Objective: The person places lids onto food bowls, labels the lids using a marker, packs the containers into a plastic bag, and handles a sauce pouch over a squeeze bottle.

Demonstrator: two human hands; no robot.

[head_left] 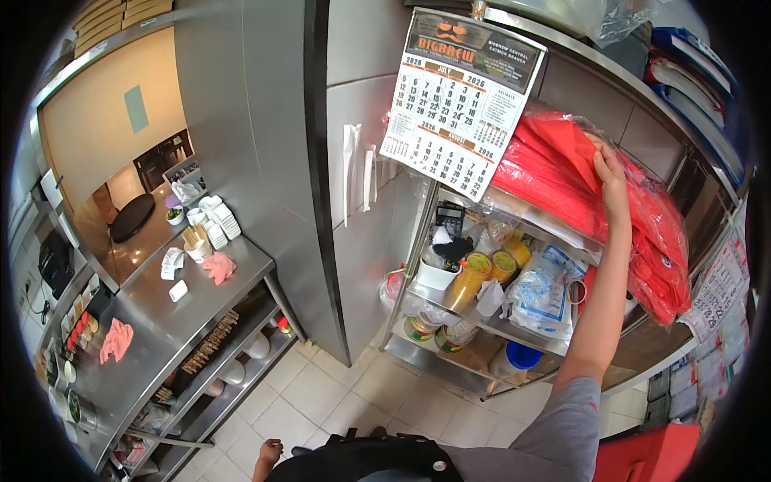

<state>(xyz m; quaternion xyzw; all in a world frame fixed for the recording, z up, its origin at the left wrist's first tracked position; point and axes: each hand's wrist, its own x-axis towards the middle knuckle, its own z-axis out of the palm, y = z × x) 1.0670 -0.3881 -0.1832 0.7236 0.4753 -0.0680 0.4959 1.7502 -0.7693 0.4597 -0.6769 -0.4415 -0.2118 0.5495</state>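
My right hand (pixel 612 175) reaches up to the top level of a metal rack, its fingers closed on the edge of a red bag (pixel 572 151) in a stack of folded red bags. Clear plastic wrap covers part of the stack, and more wrapped red bags (pixel 654 253) hang over the shelf edge to the right of my forearm. A paper calendar (pixel 466 100) hangs in front of the stack's left end. Low at the bottom left, my left hand (pixel 271 451) hangs by my side with curled fingers, nothing visible in it.
Jars with yellow lids (pixel 479 265), a white container (pixel 438 273) and a clear plastic bag (pixel 546 293) fill the shelf below. A blue-lidded tub (pixel 518 357) sits lower. At left stands a steel counter (pixel 152 321) with pink cloths. A grey pillar (pixel 249 161) separates the two.
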